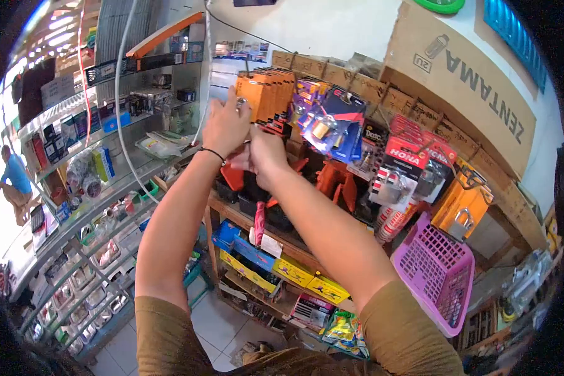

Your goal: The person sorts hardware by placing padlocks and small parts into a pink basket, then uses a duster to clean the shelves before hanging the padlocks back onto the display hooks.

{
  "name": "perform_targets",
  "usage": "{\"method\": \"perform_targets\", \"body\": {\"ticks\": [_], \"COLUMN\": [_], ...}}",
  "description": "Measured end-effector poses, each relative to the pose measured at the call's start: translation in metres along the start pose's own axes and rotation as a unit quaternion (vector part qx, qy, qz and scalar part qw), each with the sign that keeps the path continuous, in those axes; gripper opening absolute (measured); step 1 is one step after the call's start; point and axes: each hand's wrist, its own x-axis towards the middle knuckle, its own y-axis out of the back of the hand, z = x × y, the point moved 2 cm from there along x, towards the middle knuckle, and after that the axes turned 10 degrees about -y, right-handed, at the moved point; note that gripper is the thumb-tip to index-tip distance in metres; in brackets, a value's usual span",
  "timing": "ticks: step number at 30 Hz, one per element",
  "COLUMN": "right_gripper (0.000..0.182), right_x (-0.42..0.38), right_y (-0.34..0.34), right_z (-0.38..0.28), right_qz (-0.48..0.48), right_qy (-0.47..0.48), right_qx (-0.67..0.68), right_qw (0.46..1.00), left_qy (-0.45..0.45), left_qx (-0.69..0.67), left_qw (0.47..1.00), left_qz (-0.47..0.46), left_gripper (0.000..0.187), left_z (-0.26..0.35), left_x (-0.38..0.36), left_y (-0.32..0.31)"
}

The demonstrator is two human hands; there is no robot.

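Note:
Both arms reach forward to a row of orange hanging packs (264,94) on the wall rack. My left hand (227,128) is raised at the left side of these packs, its fingers bent against their lower left edge; what lies within them is hidden. Just to the right and lower, my right hand (263,153) has its fingers curled close to the left hand, below the packs. Whatever it may hold is too small to make out. Blue carded padlocks (335,128) hang right of the packs.
Red HONA packs (404,160) and an orange padlock pack (464,203) hang farther right, above a pink basket (435,269). Glass shelves (150,156) stand at left. Yellow boxes (294,271) sit on a lower shelf. A person in blue (15,175) is at far left.

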Motion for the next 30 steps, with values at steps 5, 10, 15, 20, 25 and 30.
{"method": "perform_targets", "body": {"ticks": [5, 10, 15, 20, 25, 30], "right_gripper": [0.031, 0.027, 0.028, 0.018, 0.027, 0.031], "right_x": [-0.061, -0.147, -0.246, -0.33, -0.379, -0.4], "right_y": [0.021, 0.06, 0.138, 0.275, 0.309, 0.35], "right_z": [0.03, 0.071, 0.146, 0.244, 0.215, 0.217], "right_qz": [-0.052, -0.07, 0.022, 0.527, 0.66, 0.676], "right_qy": [-0.038, 0.176, -0.079, 0.084, 0.157, 0.152], "right_qx": [-0.095, -0.248, 0.028, -0.045, 0.09, 0.07], "right_qw": [0.993, 0.95, 0.996, 0.845, 0.729, 0.717], "left_qy": [0.001, -0.1, -0.041, -0.247, -0.335, -0.309], "left_qx": [-0.026, 0.084, -0.188, -0.299, -0.273, -0.281], "left_qw": [1.0, 0.967, 0.944, 0.912, 0.859, 0.87], "left_qz": [-0.005, 0.217, 0.269, -0.133, -0.274, -0.26], "left_gripper": [0.047, 0.044, 0.031, 0.04, 0.042, 0.036], "left_z": [-0.004, -0.004, 0.084, 0.195, 0.268, 0.285], "left_x": [-0.001, -0.029, -0.145, -0.23, -0.258, -0.278], "left_y": [-0.002, 0.002, 0.032, -0.032, -0.091, -0.109]}}
